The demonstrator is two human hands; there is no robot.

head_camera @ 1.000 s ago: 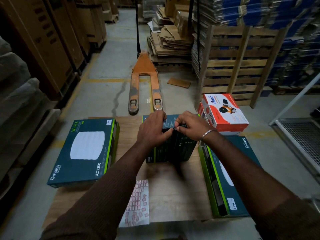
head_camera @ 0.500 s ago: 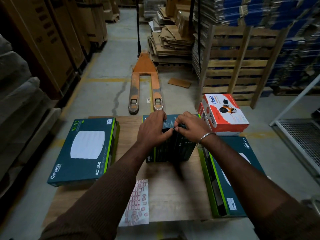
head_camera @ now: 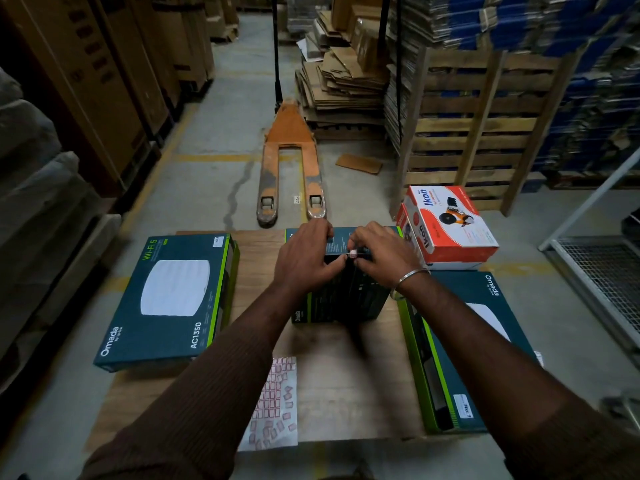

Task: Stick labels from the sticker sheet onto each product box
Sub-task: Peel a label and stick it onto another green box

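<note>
Pinching a small pink-white sticker label [head_camera: 353, 253], right hand [head_camera: 382, 252] presses it at the top front edge of the upright dark teal cardboard box [head_camera: 341, 299] mid-table; left hand [head_camera: 304, 258] grips the same edge, fingers curled. Head view only: flat teal box [head_camera: 166, 303] on the left reads "Omada", "Wi-Fi 5", "AC1350". Another teal Omada box [head_camera: 485, 327] lies on the right, red-white "Ikon" carton [head_camera: 450, 226] behind it. Glossy sticker sheet [head_camera: 273, 403], red-outlined rectangles, lies at the near edge of the wood-grain table [head_camera: 363, 375]. Orange pallet jack [head_camera: 289, 161] stands beyond.

Orange pallet jack [head_camera: 291, 161] on concrete floor beyond table; flattened cardboard stack [head_camera: 341, 88] behind; wooden pallets [head_camera: 478, 133] upright at right.
</note>
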